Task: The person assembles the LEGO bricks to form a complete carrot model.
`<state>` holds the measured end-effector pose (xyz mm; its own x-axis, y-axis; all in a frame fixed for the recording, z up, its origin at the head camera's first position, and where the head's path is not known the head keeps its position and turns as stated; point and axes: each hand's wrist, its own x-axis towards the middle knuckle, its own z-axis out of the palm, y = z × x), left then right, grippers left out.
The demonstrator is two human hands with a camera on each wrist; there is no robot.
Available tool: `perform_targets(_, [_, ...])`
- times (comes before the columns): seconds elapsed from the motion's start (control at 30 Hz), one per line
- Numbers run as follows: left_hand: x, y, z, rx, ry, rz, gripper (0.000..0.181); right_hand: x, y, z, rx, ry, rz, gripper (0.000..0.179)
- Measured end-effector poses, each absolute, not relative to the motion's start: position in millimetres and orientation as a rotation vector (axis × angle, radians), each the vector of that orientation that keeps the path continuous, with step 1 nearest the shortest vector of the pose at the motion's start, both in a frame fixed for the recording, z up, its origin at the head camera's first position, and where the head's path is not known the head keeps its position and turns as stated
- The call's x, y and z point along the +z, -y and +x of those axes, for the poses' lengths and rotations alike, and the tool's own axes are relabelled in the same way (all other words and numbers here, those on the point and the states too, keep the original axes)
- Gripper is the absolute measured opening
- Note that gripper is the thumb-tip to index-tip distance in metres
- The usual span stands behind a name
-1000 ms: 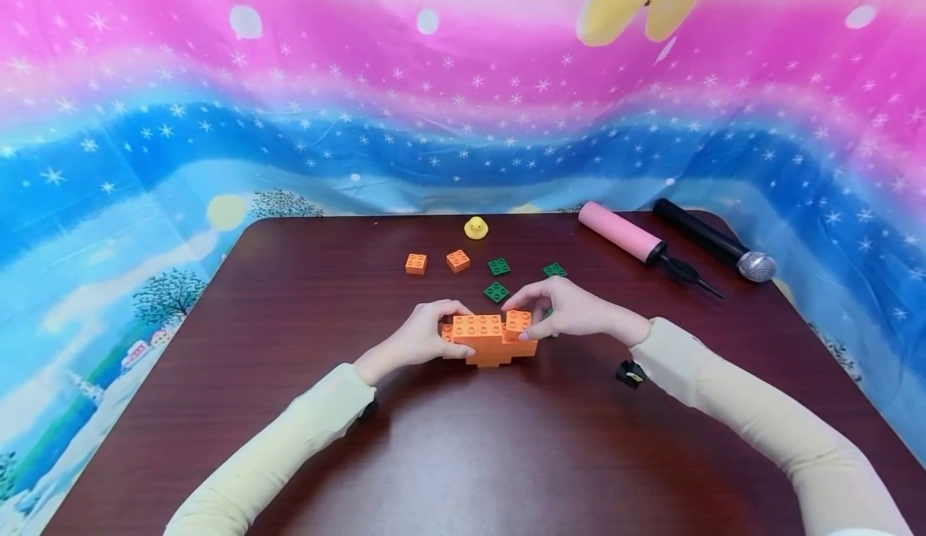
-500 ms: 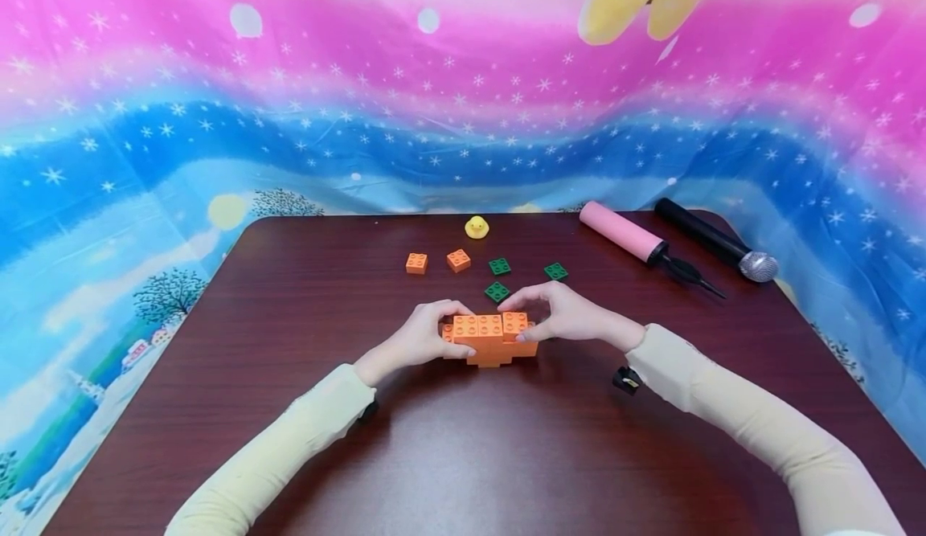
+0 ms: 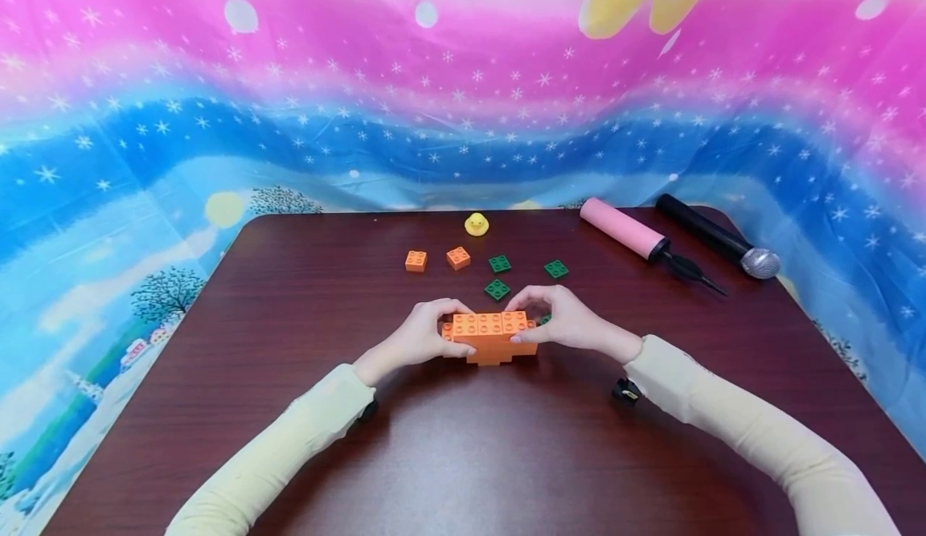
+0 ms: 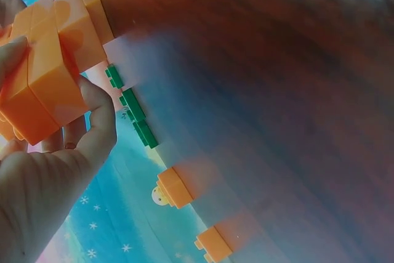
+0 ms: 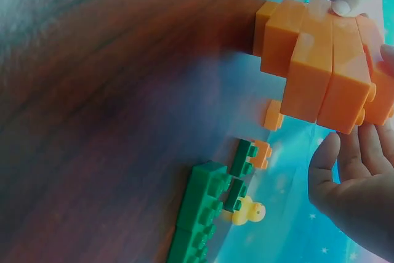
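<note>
A stepped build of orange toy building bricks [image 3: 492, 349] stands on the table in the head view, narrow at its foot and wider above. My left hand [image 3: 423, 333] grips its left end, thumb in front and fingers behind; the left wrist view shows the fingers [image 4: 98, 112] curled around the orange bricks. At the top right, my right hand [image 3: 571, 319] pinches an orange brick [image 3: 514, 321] that sits level with the bricks beside it. The right wrist view shows this hand [image 5: 363, 195] at the studded side of the build, its fingers partly hidden behind it.
Two loose orange bricks [image 3: 415, 260] and several green bricks [image 3: 497, 289] lie beyond the build, one partly hidden by my right hand. A yellow toy duck [image 3: 477, 225] sits farther back. At the back right lie a pink hand pump [image 3: 624, 229] and a black microphone [image 3: 712, 235].
My right hand has moved the orange brick left and down, from standing slightly raised to level against the neighbouring top bricks. The left hand keeps its grip in place.
</note>
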<state>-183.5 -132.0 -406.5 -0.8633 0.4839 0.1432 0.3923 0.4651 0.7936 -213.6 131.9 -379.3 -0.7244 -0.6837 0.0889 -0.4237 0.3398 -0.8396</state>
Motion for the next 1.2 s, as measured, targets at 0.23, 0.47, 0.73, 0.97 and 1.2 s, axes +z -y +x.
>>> perform_targets(0.23, [-407,132,-184,1.351,-2.609,0.771,0.042,-385,-133,-212,-1.402,-2.314,-0.919,0.034])
perform_targets(0.47, [-405,131,-184,1.366,-2.603,0.774,0.041,-389,-132,-212,-1.450,-2.316,-0.882,0.033])
perform_targets(0.73, [-405,133,-186,1.356,-2.611,0.780,0.041,-390,-132,-212,-1.475,-2.308,-0.870,0.032])
perform_targets(0.97, [-405,132,-186,1.359,-2.608,0.778,0.040,-390,-131,-212,-1.453,-2.329,-0.883,0.032])
perform_targets(1.2, [-404,131,-186,1.348,-2.601,0.788,0.040,-385,-133,-210,-1.415,-2.352,-0.897,0.032])
